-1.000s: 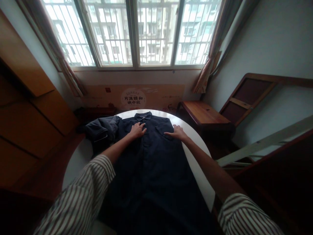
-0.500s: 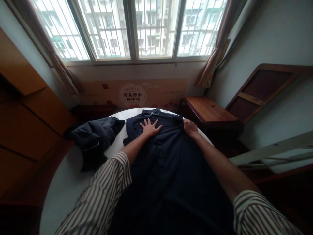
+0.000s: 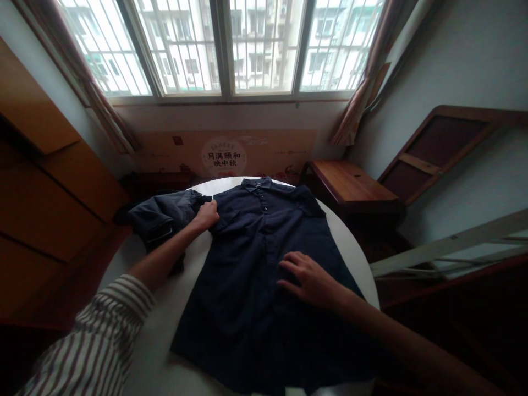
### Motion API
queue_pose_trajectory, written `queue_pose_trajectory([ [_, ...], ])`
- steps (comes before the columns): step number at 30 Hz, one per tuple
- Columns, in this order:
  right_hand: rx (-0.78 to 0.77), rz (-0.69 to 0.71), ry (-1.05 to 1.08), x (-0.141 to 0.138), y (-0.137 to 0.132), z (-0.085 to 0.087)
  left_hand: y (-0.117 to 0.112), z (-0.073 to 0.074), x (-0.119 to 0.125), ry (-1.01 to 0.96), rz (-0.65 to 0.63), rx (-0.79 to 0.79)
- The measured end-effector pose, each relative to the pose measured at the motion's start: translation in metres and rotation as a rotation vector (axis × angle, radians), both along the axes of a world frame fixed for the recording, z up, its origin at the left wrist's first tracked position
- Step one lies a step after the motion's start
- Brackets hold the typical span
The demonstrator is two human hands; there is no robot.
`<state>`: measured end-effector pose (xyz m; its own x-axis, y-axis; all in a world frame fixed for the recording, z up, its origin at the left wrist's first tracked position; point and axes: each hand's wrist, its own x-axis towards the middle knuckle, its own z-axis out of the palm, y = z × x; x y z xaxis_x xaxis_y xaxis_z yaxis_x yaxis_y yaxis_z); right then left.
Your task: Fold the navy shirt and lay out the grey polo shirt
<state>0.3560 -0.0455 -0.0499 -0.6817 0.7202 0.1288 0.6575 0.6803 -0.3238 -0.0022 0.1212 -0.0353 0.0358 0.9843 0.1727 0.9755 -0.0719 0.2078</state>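
The fingers of the left hand are curled shut on the edge of a dark blue shirt at its shoulder, where the sleeve begins. That arm reaches forward and to the left across the table, bare from the wrist to a striped sleeve pushed up near the elbow.

The right hand lies palm down on the middle of the shirt. Its fingers are spread wide and flat, holding nothing, and its forearm comes in low from the right edge.

The one shirt lies front up on the one round white table. Its buttons are closed, its collar points toward the window, and its hem is nearest the person.

One crumpled dark garment sits just beside the left hand, at the table's far left edge. Two hands are in view, both the person's own.
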Motion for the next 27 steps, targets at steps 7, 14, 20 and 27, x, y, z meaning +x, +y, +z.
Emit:
queue_pose_trajectory([
  [7,-0.317,0.212,-0.066,-0.028,-0.094,0.002,-0.026,0.032,0.018,0.043,-0.070,0.124],
  [14,-0.191,0.064,-0.064,0.037,-0.135,0.007,-0.172,0.014,0.026,-0.074,-0.658,0.002],
  [20,0.219,0.038,-0.035,0.090,-0.148,-0.023,-0.286,-0.001,0.001,0.035,-0.928,0.011],
  [27,0.386,0.007,0.104,0.071,-0.131,-0.009,-0.305,-0.035,-0.006,0.100,-0.807,0.309],
])
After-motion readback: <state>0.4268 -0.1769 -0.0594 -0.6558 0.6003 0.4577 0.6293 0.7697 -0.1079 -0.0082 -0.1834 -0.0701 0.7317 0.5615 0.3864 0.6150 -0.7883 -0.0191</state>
